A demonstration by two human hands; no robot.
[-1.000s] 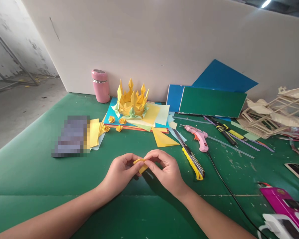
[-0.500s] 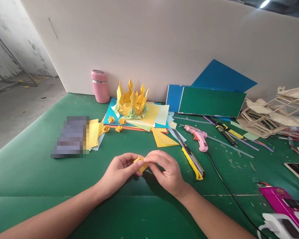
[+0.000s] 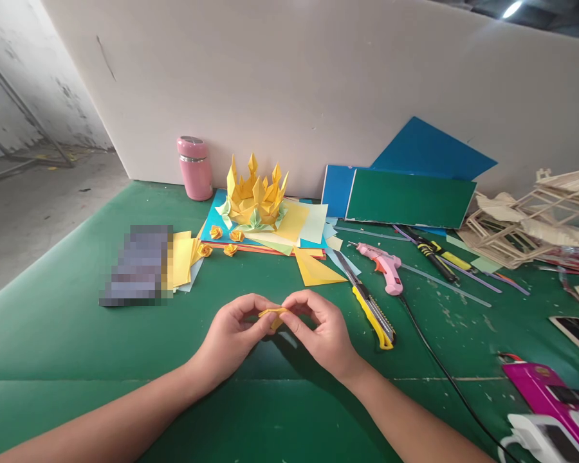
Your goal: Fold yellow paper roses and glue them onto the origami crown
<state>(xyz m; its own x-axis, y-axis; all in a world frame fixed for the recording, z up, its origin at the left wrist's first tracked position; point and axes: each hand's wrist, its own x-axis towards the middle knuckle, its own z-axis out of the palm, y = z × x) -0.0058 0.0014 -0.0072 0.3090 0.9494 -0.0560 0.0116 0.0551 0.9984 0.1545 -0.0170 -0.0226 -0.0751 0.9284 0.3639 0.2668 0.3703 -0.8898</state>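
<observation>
A small folded piece of yellow paper (image 3: 276,316) is pinched between both hands above the green table (image 3: 212,418). My left hand (image 3: 235,326) grips its left side, thumb in front and fingers behind. On the other side, my right hand (image 3: 321,329) presses the paper between thumb and fingers. Its far side is hidden by the fingertips. Beyond the hands stands a yellow paper crown (image 3: 257,199) with pale green paper leaves at its base. Several small yellow paper roses, one a folded rose (image 3: 230,250), lie before it.
Right of my hands lie a yellow utility knife (image 3: 374,318), blade extended, and a pink glue gun (image 3: 383,265) with a trailing black cord. A pink flask (image 3: 195,170) stands at the back. At right are a power strip (image 3: 543,389) and a wooden stick model (image 3: 525,218).
The folded yellow paper has tilted and now shows more of its edge. My right fingers have shifted, with the thumb now pressing the paper's near side.
</observation>
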